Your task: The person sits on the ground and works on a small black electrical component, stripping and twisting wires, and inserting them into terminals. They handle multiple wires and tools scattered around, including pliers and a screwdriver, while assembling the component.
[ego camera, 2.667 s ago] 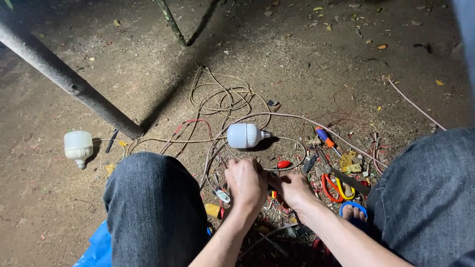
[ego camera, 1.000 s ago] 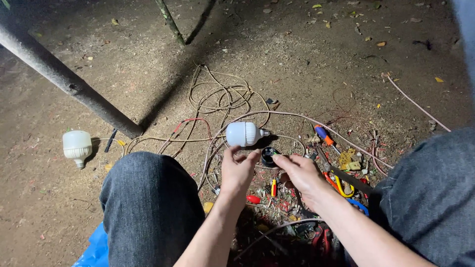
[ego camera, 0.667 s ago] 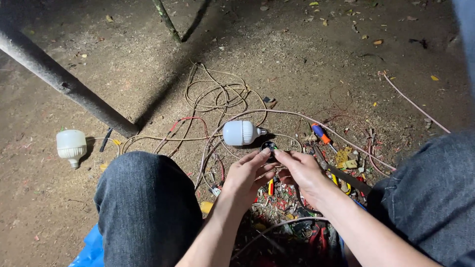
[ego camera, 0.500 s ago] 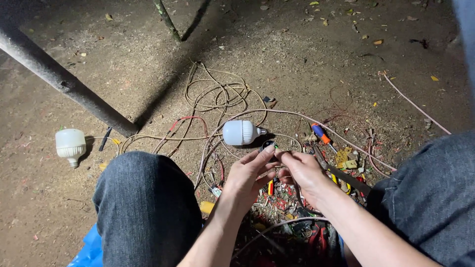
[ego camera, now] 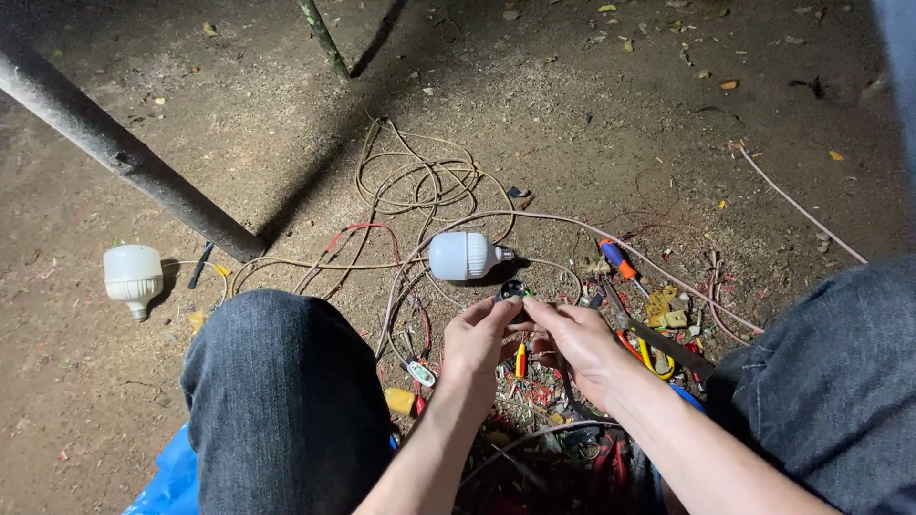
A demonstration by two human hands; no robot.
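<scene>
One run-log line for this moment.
left hand: pinching small black part | right hand: fingertips on same part | white bulb: lying on dirt beyond hands

Bare dirt ground [ego camera: 592, 105] w/ dry leaves, harsh light, dark metal pole [ego camera: 124, 157].

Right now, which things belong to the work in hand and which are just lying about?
In hand: left hand and right hand pinching a small black fitting; thin wire.
Lying about: white bulb, second bulb, screwdriver, coiled wires, metal pole.
</scene>
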